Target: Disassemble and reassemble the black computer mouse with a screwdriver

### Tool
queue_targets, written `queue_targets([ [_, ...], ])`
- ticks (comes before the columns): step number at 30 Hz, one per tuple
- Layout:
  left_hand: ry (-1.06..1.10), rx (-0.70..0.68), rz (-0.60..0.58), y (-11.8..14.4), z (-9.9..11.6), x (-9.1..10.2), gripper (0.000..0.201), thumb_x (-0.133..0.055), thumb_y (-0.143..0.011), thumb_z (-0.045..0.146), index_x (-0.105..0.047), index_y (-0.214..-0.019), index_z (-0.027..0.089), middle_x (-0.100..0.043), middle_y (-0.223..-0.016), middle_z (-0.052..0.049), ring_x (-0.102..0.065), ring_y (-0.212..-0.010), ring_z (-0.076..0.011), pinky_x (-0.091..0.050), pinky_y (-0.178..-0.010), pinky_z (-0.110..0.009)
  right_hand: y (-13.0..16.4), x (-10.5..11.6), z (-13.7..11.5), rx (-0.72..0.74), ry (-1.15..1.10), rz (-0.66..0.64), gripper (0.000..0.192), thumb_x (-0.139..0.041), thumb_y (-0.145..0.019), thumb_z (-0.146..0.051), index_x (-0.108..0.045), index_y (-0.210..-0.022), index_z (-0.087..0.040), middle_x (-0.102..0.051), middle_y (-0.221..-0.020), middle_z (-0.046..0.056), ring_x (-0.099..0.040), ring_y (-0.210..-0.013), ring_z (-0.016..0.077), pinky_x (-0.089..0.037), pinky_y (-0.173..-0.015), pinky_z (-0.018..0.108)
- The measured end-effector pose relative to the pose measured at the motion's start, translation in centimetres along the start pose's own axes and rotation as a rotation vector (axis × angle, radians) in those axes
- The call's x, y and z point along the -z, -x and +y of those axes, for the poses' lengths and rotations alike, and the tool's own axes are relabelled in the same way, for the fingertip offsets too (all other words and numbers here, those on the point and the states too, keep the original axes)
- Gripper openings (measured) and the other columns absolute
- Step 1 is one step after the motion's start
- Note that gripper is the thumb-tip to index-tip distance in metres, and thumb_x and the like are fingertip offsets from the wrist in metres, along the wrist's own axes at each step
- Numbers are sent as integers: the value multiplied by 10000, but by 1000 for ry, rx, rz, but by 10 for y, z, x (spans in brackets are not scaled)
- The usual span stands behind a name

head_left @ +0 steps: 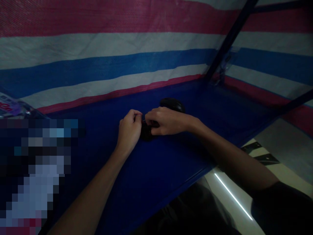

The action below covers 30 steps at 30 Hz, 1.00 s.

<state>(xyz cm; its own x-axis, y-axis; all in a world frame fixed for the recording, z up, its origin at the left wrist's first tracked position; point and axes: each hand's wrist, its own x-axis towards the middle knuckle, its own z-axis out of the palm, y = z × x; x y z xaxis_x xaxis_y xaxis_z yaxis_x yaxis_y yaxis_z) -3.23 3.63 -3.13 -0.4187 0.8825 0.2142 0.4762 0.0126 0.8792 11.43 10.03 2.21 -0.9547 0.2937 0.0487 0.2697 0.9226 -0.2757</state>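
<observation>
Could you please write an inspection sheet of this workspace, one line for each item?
Surface: dark blue table, dimly lit.
Job's things: small black object on the table, held between both hands; details too dark to tell.
Clutter: rounded black object just behind the right hand; plastic packaging at the far left.
Hands: left hand curled, fingers pinching at the small object; right hand closed over it from the other side.
Cables: nothing seen.
Surroundings: red, white and blue striped tarp behind; dark frame pole at the right; pale floor below.
</observation>
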Motion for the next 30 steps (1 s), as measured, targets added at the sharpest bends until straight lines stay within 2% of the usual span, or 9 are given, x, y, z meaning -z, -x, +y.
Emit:
queue_targets([
  [7,18,15,-12,0,1,-1,154,-457,-783,174,-599,-825,218,-605,-616,11,-553,-567,-149,-365,-534,-254,4,5,0,-33,-14,2,60,-565,-761,-206,-543,-787,-156,-583,-714,7,-474,-606,110,-286,-592,250],
  [15,40,24,-11,0,0,-1,156,-464,-771,178,-595,-847,218,-593,-576,12,-524,-514,-149,-334,-492,-253,-2,-6,-3,7,50,-25,89,-550,-769,-233,-524,-770,-148,-591,-779,54,-489,-712,157,-327,-645,279],
  [19,51,34,-10,0,0,-1,163,-472,-755,169,-597,-844,222,-592,-558,16,-520,-497,-148,-322,-488,-255,-1,-6,-2,7,38,-43,102,-553,-775,-225,-553,-830,-139,-605,-807,59,-508,-743,168,-347,-667,290],
  [25,39,27,-6,1,1,0,178,-466,-739,146,-596,-834,221,-575,-550,28,-526,-511,-147,-334,-510,-255,3,-3,-3,2,2,-51,250,-616,-756,-266,-552,-961,-138,-618,-932,85,-535,-837,200,-392,-755,329],
  [30,32,26,-3,1,1,-1,177,-460,-749,157,-595,-843,223,-576,-547,27,-537,-522,-155,-343,-517,-259,1,-4,-4,18,24,-36,197,-619,-787,-290,-574,-902,-137,-634,-899,87,-556,-831,212,-401,-743,331],
])
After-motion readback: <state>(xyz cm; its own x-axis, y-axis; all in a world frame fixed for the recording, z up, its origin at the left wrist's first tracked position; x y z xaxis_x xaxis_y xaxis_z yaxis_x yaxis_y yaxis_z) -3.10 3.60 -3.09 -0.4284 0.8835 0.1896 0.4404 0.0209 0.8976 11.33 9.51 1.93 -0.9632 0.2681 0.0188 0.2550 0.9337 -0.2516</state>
